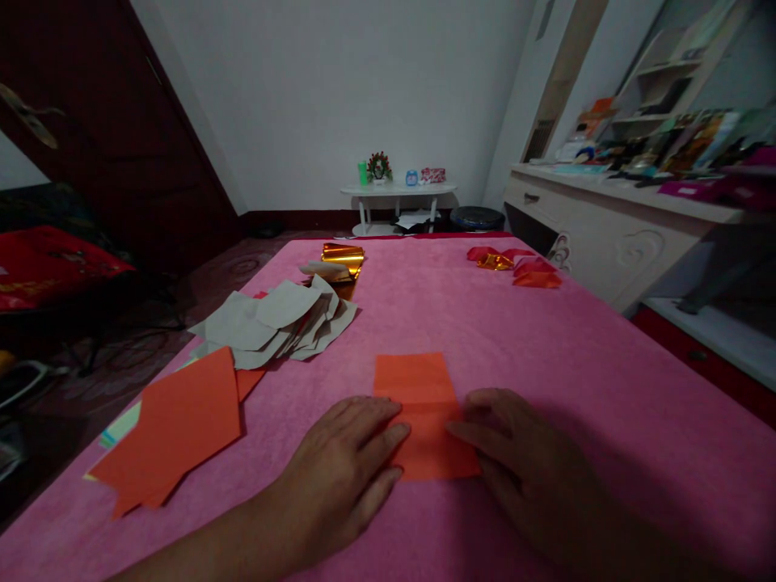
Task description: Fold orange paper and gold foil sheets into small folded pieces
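Orange sheet (424, 432): on pink cloth (418, 315), between left and right edges, well short of far edge. Left hand (348, 461): fingers spread, touching it. Right hand (525, 453): touching; pinch cannot be told. Advisable: even pressure at 2 sides, crease (423, 402) square.

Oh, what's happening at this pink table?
A person has both bare hands on an orange paper sheet lying on a pink cloth. The left hand is at its left edge, the right hand at its right edge, and what looks like a crease runs across it. More orange paper, grey paper pieces and a gold foil roll lie to the left; small red, orange and gold pieces lie far right.
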`<state>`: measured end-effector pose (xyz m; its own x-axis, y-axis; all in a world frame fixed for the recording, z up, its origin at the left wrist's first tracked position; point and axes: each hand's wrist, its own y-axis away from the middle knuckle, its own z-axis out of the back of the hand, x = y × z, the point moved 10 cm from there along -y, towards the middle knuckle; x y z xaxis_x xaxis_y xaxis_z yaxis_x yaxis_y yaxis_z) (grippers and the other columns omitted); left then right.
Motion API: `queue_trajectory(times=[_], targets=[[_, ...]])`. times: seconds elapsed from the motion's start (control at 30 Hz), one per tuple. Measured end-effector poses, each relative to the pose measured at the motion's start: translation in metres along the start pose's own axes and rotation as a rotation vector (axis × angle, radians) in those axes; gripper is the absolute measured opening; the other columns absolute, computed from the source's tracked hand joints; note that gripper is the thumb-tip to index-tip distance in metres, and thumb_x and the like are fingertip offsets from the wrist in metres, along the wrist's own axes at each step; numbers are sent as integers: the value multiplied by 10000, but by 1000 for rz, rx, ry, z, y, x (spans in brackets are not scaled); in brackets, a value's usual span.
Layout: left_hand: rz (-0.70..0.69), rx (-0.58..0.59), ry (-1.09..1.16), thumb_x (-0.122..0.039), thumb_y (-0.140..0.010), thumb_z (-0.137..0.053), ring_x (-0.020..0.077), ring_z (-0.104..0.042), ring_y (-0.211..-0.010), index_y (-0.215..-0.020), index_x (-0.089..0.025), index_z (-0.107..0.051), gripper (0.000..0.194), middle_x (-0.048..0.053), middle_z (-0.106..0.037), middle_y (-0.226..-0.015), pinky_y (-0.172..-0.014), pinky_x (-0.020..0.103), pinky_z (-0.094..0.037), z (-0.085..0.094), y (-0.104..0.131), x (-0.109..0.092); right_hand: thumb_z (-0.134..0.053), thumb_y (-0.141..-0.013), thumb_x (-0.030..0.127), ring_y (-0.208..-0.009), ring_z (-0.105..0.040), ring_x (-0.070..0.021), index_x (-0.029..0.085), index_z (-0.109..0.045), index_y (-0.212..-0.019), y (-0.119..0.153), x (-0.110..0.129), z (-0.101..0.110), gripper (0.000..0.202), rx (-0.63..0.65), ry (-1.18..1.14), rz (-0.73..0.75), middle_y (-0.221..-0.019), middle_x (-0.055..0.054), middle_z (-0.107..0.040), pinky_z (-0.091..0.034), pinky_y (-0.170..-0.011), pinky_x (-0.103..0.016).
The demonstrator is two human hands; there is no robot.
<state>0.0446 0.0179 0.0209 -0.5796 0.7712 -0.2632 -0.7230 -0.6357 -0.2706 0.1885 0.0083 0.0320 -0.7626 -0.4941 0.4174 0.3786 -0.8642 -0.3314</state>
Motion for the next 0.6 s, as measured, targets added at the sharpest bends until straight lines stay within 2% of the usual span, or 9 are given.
queue_trajectory(times=[0.1,0.17,0.23,0.3,0.37,0.43,0.47,0.53,0.6], targets=[[14,24,54,-281,-844,-546,262,-489,-1205,-1298,-220,-498,460,108,-535,-1315,-985,460,-439,1,-3,4,-497,-820,84,-1076,-569,-243,243,-673,-1064,2,5,0,340,-28,39,93,-1196,-99,-611,-499,-863,-387],[2,38,108,-363,-808,-603,271,-491,-1199,-1319,-230,-474,544,105,-537,-1313,-987,465,-431,4,-4,2,-509,-837,99,-1037,-599,-219,238,-678,-1041,1,4,-3,299,9,-16,104,-1149,-78,-653,-496,-884,-371],[-14,34,176,-441,-748,-665,275,-514,-1162,-1323,-235,-466,642,103,-554,-1290,-971,457,-435,8,-6,-1,-517,-857,131,-978,-626,-199,240,-686,-998,-1,1,-5,246,45,-105,68,-1062,-57,-693,-499,-880,-355],[-1,8,255,-448,-726,-693,259,-555,-1086,-1282,-235,-506,624,97,-599,-1216,-927,425,-453,13,-9,0,-514,-872,163,-926,-640,-192,248,-688,-952,-6,-6,-5,209,54,-199,-20,-996,-44,-706,-507,-852,-347],[39,-33,339,-400,-769,-668,228,-591,-972,-1168,-224,-590,443,84,-654,-1074,-861,384,-466,15,-13,6,-516,-875,195,-886,-642,-195,253,-684,-912,-10,-15,-4,182,46,-270,-127,-962,-40,-702,-511,-813,-345],[106,-61,420,-333,-846,-586,188,-600,-834,-952,-203,-664,185,59,-672,-876,-781,341,-464,15,-18,15,-516,-871,209,-855,-638,-199,251,-679,-885,-13,-22,-5,168,41,-314,-218,-925,-39,-693,-505,-773,-340],[148,-68,453,-308,-874,-546,172,-591,-776,-832,-192,-667,173,47,-657,-788,-747,325,-457,13,-19,21,-515,-865,207,-836,-634,-200,246,-675,-865,-15,-25,-6,164,45,-331,-249,-898,-38,-688,-500,-751,-335],[234,-72,503,-286,-900,-501,153,-567,-713,-660,-178,-622,290,29,-613,-683,-707,305,-440,8,-20,32,-506,-851,187,-782,-619,-193,231,-655,-817,-19,-28,-9,159,59,-353,-290,-833,-32,-668,-482,-701,-319],[293,-86,518,-291,-896,-509,153,-557,-723,-617,-175,-598,315,26,-599,-682,-709,301,-432,6,-20,40,-503,-831,162,-725,-594,-179,217,-618,-753,-23,-31,-12,149,69,-349,-311,-783,-25,-640,-457,-653,-303]])
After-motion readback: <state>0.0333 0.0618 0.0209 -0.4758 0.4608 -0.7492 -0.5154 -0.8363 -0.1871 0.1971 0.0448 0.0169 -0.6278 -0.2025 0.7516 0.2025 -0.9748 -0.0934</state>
